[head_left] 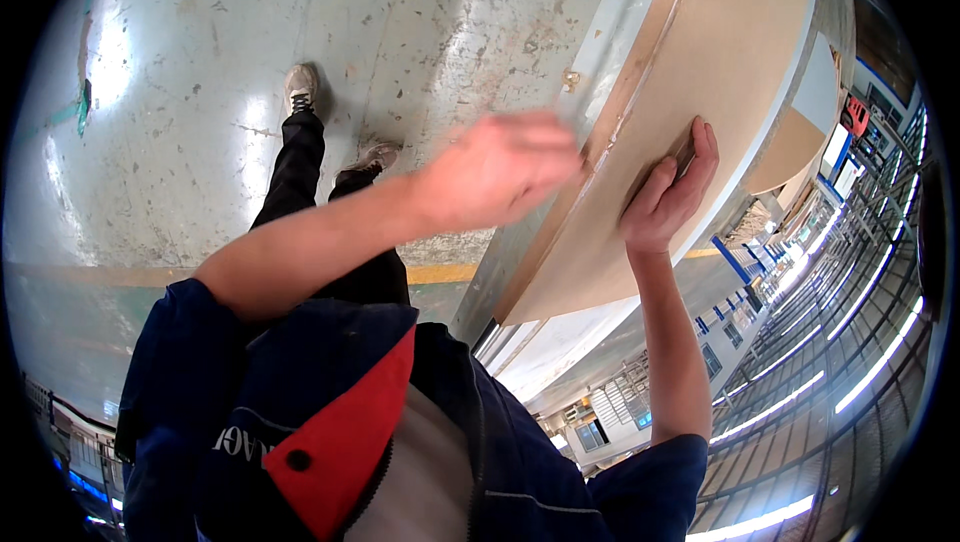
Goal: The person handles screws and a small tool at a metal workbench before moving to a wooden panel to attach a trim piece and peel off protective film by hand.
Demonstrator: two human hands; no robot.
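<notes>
A: Looking down past a dark blue jacket (500, 462) with a red collar flap (340, 442), and both hands are up at a big tan board (730, 72) that sweeps across the upper right of the view.

B: What's the right hand (665, 192) doing?

A: It's pressed on the face of the board, near its lower long edge, fingers stretched upward. There's a small dark block (685, 155) tucked under the fingers, mostly hidden, so I can't say what it is or whether the hand is gripping it.

B: And the left hand (495, 172)?

A: Blurred, hanging loosely open just beside the board's pale edge strip (630, 72), holding nothing I can see. Touching the edge or not, I can't tell.

B: Anything in the way?

A: The left forearm (330, 232) crosses in front of the person's legs. Dark trousers (300, 172) and two worn light shoes (300, 87) stand on the floor (180, 122).

B: The floor itself?

A: Grey-green painted concrete, scuffed and shiny, with a yellow line (440, 273) across it near the board's lower corner.

B: The room?

A: A factory hall. On the right, roof trusses with long strip lights (860, 302), blue posts (735, 262) and something red (855, 114), all bent by the lens and too small to read. The board's far end is cut off at the top.
</notes>
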